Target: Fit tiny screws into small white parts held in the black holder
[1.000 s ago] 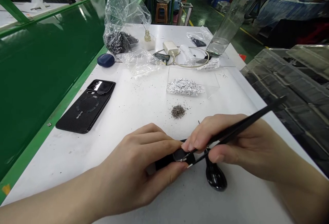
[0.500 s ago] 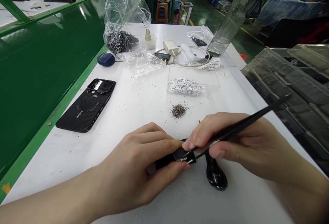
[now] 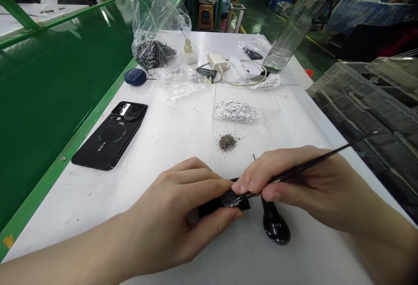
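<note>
My left hand is closed around a small black part, pinching it between thumb and fingers on the white table. My right hand pinches black tweezers, whose tips rest on the top of that part. A glossy black drop-shaped piece lies just right of the part, under my right hand. A small heap of tiny dark grains lies beyond the hands, and a clear tray with silvery bits stands further back.
A black phone case lies at the left near the green rail. At the back are a navy earbud case, clear plastic bags, a small glass bottle and a white charger with cable. Clear trays stand right.
The tweezers have tilted lower and flatter, their tips now closed on the part. My hands and the black piece have hardly shifted.
</note>
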Available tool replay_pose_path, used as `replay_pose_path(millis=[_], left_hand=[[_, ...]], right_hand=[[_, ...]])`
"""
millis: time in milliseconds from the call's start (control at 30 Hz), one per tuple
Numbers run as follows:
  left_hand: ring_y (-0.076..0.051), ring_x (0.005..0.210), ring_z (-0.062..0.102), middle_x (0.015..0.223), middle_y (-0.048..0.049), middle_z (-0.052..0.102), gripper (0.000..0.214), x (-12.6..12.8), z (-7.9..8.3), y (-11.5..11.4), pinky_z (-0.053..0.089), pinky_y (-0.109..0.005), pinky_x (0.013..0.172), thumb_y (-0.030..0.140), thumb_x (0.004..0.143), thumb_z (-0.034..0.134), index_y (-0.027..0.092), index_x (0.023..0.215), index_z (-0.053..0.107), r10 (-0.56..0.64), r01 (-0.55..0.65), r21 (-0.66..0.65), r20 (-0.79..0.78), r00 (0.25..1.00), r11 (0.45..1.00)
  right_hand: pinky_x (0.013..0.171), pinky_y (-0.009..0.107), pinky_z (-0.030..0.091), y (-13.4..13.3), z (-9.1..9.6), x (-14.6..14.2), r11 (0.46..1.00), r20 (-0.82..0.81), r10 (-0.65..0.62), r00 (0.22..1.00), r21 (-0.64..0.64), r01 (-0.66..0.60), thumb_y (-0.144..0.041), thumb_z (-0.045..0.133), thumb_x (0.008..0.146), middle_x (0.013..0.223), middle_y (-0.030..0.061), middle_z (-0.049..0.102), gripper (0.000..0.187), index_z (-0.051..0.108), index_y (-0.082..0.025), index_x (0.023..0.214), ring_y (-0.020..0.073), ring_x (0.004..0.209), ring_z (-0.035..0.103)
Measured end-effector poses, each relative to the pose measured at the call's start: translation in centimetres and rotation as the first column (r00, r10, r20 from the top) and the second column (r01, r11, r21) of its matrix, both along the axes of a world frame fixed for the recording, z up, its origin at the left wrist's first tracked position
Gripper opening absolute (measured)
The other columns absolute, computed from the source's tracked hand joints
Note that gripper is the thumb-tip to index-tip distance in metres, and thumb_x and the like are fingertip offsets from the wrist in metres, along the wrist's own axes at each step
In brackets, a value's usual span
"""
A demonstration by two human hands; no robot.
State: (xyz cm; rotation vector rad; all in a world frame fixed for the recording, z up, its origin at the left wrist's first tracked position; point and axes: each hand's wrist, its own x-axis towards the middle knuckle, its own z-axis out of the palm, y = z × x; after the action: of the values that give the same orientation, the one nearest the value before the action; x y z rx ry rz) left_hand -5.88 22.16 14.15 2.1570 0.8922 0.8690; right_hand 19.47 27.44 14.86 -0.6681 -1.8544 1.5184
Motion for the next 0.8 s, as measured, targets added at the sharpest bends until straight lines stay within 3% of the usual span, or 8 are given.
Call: replay_pose_path(millis=[800], left_hand=[[-0.019, 0.088, 0.074, 0.096, -0.0089, 0.082, 0.016, -0.02, 0.02, 0.13, 0.062, -0.032, 0.087, 0.01, 0.103, 0.073, 0.008, 0.117, 0.08, -0.008, 0.009, -0.022, 0.017, 1.0, 1.0]], right_hand=[[0.083, 0.022, 0.07, -0.04, -0.15, 0.09, 1.0, -0.02, -0.007, 1.0, -0.001, 0.007, -0.03, 0.085, 0.1, 0.097, 0.0002, 0.091, 0.009, 0.09, -0.033, 0.106, 0.0178, 0.091, 0.087]])
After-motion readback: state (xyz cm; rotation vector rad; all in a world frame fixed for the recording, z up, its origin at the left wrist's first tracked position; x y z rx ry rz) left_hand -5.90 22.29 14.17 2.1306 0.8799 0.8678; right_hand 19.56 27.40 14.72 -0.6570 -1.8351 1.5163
